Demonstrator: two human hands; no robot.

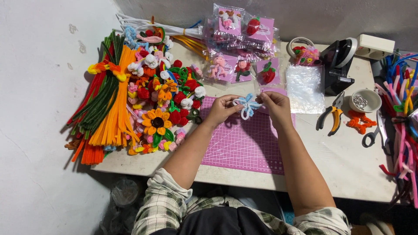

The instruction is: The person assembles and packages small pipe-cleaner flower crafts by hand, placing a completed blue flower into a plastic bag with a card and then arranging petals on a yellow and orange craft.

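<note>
So the whole thing sits on a white table [339, 161], and the biggest item on it is the pink cutting mat [244, 143] in the middle of the frame. At the left there's a fat bundle of pipe cleaners [106, 104] in orange, green and red, with a heap of finished fuzzy flowers [163, 109] just beside it, a sunflower among them. Along the top centre are bagged pink cards [241, 43] with little figures on them. Over on the right are yellow-handled pliers [331, 115] and a small bowl [365, 101] of metal bits. The piece in hand is a small light-blue and white pipe-cleaner bow [247, 105], held above the top edge of the mat. The left hand [222, 109] pinches its left side and the right hand [275, 105] pinches the right, both closed on it with fingertips. Looks to me like the shaping stage, tweaking the loops; the next bit probably wants a steady pinch at the middle while one loop gets pulled even. Both forearms angle in from the bottom, wrists raised off the mat.
</note>
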